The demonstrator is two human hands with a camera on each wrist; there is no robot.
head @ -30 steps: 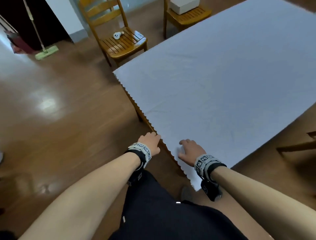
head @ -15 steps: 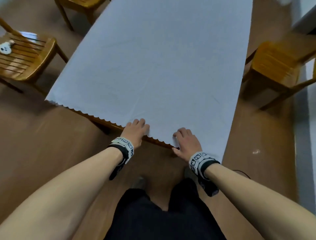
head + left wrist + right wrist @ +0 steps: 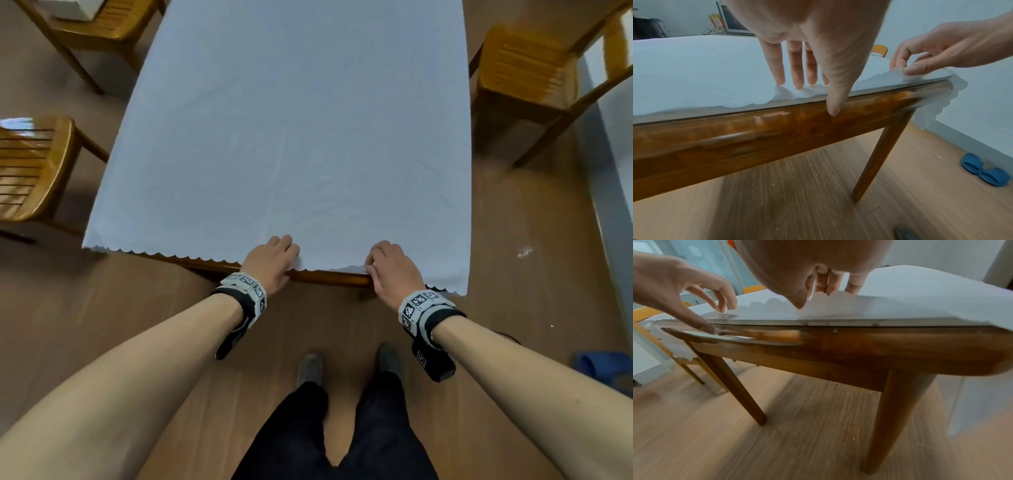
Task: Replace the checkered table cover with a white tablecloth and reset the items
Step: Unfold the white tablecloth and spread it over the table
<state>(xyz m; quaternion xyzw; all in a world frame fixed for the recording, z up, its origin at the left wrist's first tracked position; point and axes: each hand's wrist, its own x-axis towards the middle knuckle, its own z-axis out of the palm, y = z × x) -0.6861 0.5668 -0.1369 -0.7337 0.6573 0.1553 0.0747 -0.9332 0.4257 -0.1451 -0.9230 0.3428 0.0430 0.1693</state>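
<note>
A white tablecloth (image 3: 294,137) with a scalloped hem lies spread over the wooden table (image 3: 329,278); the near wooden edge shows bare. My left hand (image 3: 284,251) rests on the cloth at the near hem. In the left wrist view its fingers (image 3: 797,78) lie straight and press the cloth down, and the thumb hangs over the table's edge. My right hand (image 3: 376,260) is further right along the same hem. It pinches the tablecloth's edge between thumb (image 3: 913,69) and fingers and lifts it slightly. At the near right corner the cloth (image 3: 972,402) hangs over the table.
Wooden chairs stand at the left (image 3: 30,171), the back left (image 3: 102,31) and the right (image 3: 527,68); a white box sits on the back left one. Blue slippers (image 3: 982,170) lie on the floor at the right, near the wall (image 3: 613,144).
The head view has swung from the table's corner to face its near end. Both hands have slid along the hem and spread apart. The right hand went from lying flat to pinching the cloth.
</note>
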